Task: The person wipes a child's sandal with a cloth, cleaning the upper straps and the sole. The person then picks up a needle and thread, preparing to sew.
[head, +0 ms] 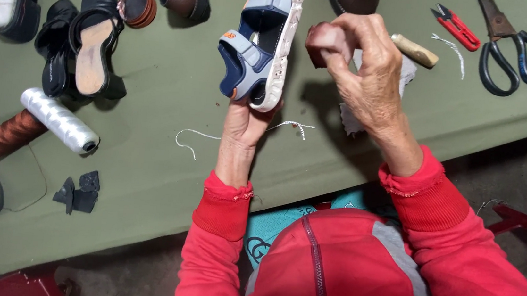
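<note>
Green cloth covers the bench (157, 176), and lots of shoe things lie on it. The left hand (245, 122) holds up a small blue and grey sandal (257, 44) with a white sole. Its fingers wrap around the heel end from below, and the sandal is tipped on its side above the bench. The right hand (368, 68) is just beside the sandal, lifted up too. Its fingers are pressed together, pinching a small dark red lump (320, 44); I cannot tell what the lump is. Both arms wear red sleeves.

A loose white thread (190, 136) lies on the cloth under the left hand. Far to the left are a spool of white thread (59, 120), a brown spool (3, 137) touching it, and a black sandal (90, 44). Small black scraps (77, 191) lie near the front edge. At the top right are big black scissors (511, 46), little red snips (457, 26) and a pale wooden handle (414, 51).
</note>
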